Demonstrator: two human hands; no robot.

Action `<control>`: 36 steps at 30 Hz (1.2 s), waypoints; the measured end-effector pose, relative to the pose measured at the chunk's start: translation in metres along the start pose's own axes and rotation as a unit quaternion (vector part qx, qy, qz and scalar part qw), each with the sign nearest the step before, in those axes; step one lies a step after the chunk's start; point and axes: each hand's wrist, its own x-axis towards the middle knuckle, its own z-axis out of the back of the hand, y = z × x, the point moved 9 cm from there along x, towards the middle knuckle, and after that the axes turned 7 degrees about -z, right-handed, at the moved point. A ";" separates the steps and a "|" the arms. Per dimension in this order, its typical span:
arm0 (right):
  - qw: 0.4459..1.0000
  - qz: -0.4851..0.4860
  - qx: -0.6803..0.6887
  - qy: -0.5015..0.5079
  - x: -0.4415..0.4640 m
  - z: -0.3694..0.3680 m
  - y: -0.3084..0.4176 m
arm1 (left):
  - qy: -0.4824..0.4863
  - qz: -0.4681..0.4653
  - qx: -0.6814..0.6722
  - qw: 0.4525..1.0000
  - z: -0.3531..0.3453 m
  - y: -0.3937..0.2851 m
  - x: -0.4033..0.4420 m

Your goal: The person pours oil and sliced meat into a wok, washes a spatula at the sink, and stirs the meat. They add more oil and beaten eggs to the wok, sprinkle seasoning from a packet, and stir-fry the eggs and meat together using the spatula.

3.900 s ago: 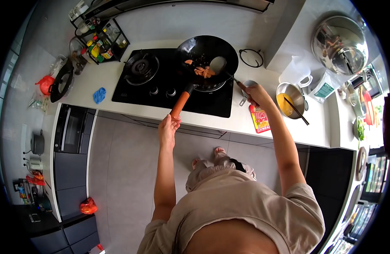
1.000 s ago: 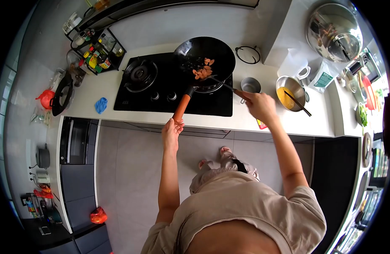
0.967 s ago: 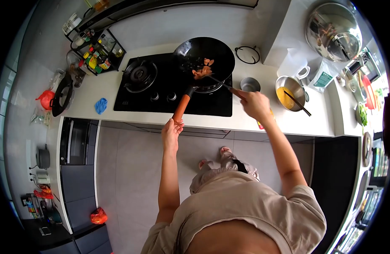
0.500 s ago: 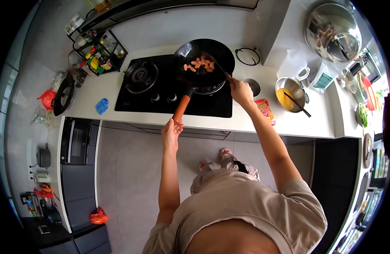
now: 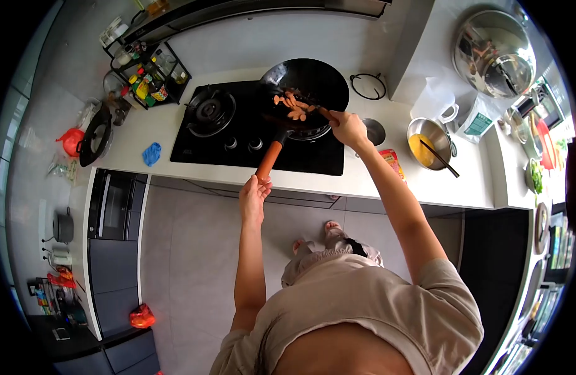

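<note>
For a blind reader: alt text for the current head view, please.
At a cooktop, a person holds a black wok by its orange handle in the left grip and a utensil at its rim in the right grip. Reddish food lies inside. A metal bowl at right holds yellow liquid and chopsticks.

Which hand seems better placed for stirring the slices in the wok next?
Probably the right hand: its grip is on the brown-handled utensil, near the wok and its reddish slices. The left hand holds the wok's orange handle.
</note>
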 end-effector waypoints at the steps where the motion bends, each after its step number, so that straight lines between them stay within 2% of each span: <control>1: 0.999 0.026 -0.026 0.001 -0.008 0.003 0.009 | -0.002 0.001 0.001 1.000 0.000 0.000 0.000; 5: 0.982 0.088 -0.165 0.024 -0.046 0.044 0.024 | 0.003 -0.002 0.006 1.000 0.000 0.000 0.000; 11: 0.968 0.091 -0.235 -0.019 -0.074 0.112 -0.007 | 0.003 -0.002 0.010 1.000 -0.001 -0.001 0.001; 15: 0.962 0.088 -0.259 -0.001 -0.094 0.133 0.001 | 0.002 -0.002 0.008 1.000 0.003 0.001 0.002; 17: 0.957 0.070 -0.280 0.023 -0.091 0.118 -0.005 | 0.002 -0.001 0.007 1.000 0.002 0.003 0.003; 23: 0.980 0.029 -0.199 0.002 -0.059 0.025 -0.031 | 0.005 0.001 0.007 1.000 0.001 0.003 0.001; 31: 0.983 0.067 -0.171 0.013 -0.091 0.077 -0.011 | 0.000 -0.002 0.014 1.000 0.001 0.002 -0.001; 36: 0.990 0.039 -0.134 0.018 -0.053 0.025 -0.006 | -0.010 0.003 0.013 1.000 0.000 0.003 -0.002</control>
